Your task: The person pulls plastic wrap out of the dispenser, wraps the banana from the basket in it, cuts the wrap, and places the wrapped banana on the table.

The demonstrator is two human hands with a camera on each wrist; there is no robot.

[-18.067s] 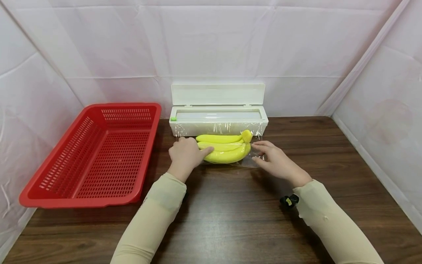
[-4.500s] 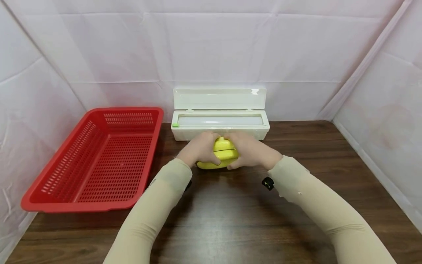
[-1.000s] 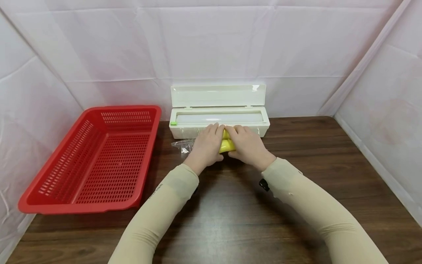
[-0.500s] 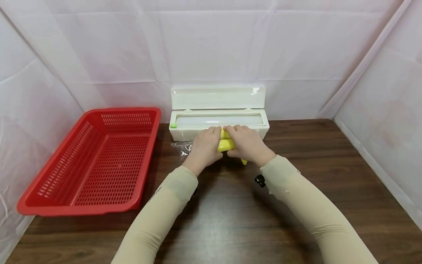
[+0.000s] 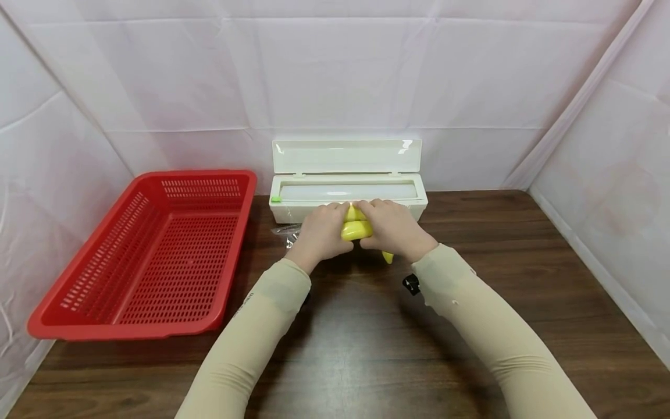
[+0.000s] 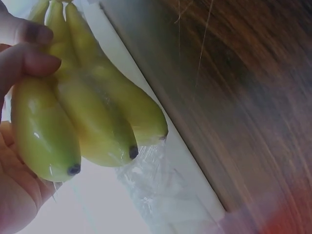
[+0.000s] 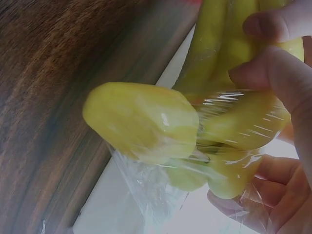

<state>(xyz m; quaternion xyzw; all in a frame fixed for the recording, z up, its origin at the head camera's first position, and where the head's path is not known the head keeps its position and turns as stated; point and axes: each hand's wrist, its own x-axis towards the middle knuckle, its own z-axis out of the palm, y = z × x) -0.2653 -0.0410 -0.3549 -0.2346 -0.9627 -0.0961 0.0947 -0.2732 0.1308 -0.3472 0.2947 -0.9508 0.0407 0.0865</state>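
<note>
Banana bunch (image 5: pixel 357 230): probably light, firm; best cradled mid-length
Cling film (image 6: pixel 145 181): likely slippery, fragile
Left fingers (image 6: pixel 39 62): gripping one side
Right fingers (image 7: pixel 263 72): gripping the other

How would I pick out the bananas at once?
Find the white cling-film dispenser, lid raised, at the back of the wooden table. Just in front of it, held by the left hand and right hand, are the film-wrapped bananas. Their yellow sets them apart from the white dispenser and the red basket.
</note>
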